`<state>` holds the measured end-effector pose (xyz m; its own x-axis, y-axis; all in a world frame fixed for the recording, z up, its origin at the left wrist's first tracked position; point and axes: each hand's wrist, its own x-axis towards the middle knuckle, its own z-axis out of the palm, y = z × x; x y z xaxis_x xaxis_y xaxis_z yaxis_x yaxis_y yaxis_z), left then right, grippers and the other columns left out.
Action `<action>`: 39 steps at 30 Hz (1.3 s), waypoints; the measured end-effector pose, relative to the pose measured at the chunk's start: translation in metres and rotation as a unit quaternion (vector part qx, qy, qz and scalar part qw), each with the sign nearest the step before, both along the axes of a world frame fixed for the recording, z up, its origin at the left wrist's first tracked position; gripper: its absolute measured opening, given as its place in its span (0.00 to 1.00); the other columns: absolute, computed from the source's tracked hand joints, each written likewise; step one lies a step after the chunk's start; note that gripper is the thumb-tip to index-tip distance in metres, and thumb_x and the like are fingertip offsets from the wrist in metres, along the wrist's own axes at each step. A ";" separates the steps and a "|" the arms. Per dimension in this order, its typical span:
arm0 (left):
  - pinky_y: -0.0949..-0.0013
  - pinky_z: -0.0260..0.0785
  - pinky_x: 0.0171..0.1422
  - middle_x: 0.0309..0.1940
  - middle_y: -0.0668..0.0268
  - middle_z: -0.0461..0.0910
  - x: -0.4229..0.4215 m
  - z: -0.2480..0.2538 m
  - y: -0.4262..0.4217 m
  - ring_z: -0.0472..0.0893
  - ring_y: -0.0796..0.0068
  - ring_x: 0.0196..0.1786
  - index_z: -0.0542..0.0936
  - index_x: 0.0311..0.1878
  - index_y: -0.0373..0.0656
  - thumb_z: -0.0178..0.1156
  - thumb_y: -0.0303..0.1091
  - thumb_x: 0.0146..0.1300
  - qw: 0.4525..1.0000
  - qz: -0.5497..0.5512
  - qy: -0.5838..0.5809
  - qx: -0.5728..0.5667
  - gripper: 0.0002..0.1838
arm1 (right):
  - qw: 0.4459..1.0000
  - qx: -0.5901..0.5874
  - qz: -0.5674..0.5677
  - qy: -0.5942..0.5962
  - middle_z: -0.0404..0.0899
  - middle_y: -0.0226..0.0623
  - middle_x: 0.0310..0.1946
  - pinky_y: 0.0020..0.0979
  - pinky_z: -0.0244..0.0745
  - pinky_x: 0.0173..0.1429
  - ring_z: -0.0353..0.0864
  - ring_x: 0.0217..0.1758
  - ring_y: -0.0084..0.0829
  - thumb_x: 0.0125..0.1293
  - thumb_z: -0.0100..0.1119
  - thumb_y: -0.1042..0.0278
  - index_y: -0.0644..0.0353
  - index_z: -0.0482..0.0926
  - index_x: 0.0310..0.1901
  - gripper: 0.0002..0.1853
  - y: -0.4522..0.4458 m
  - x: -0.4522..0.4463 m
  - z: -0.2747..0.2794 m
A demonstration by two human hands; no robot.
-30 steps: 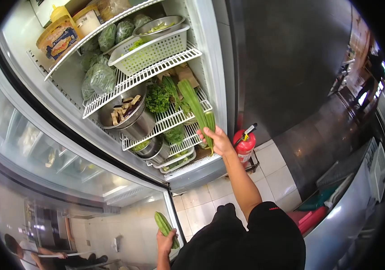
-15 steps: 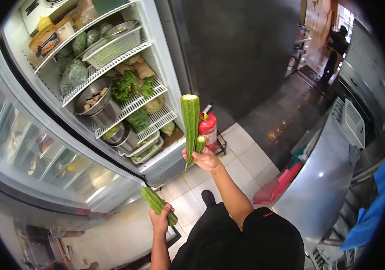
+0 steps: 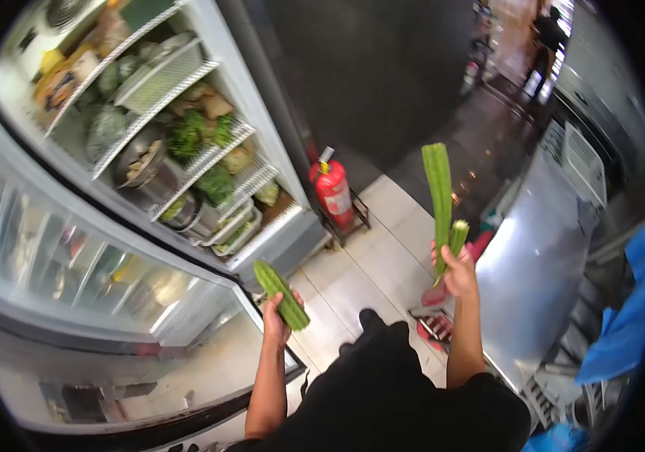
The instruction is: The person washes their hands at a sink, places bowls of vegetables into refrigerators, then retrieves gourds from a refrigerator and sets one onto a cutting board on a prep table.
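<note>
My left hand (image 3: 275, 318) is closed around a short, thick piece of ridge gourd (image 3: 280, 292), green with lengthwise ribs, held in front of the open fridge door. In my right hand (image 3: 458, 273) are two more ridge gourds, gripped together. One is a long ridge gourd (image 3: 437, 184) standing nearly upright, with its narrow end below my fingers. Beside it, a small ridge gourd (image 3: 458, 236) shows a pale cut end at the top. My right hand is near the left edge of a metal counter (image 3: 537, 256).
The open fridge (image 3: 221, 98) holds leafy greens (image 3: 189, 135), a metal pot (image 3: 145, 169) and baskets on wire shelves. Its glass door (image 3: 89, 248) swings out at left. A red fire extinguisher (image 3: 333, 194) stands on the tiled floor. A person (image 3: 548, 45) is far off at the upper right.
My right hand has moved right with its two gourds, from before the extinguisher to beside the metal counter. My left hand has risen slightly with its piece. The view has turned rightward.
</note>
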<state>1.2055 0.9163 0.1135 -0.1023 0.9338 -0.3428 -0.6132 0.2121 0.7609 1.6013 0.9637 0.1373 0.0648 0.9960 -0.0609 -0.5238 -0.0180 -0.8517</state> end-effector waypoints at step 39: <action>0.59 0.49 0.74 0.70 0.37 0.47 0.442 -0.018 0.047 0.53 0.48 0.73 0.33 0.71 0.28 0.50 0.42 0.60 0.657 -0.664 0.318 0.163 0.48 | 0.490 -0.294 -0.382 -0.726 0.82 0.49 0.26 0.49 0.73 0.33 0.77 0.24 0.51 0.61 0.61 0.49 0.66 0.79 0.48 0.26 -0.170 0.252 -0.073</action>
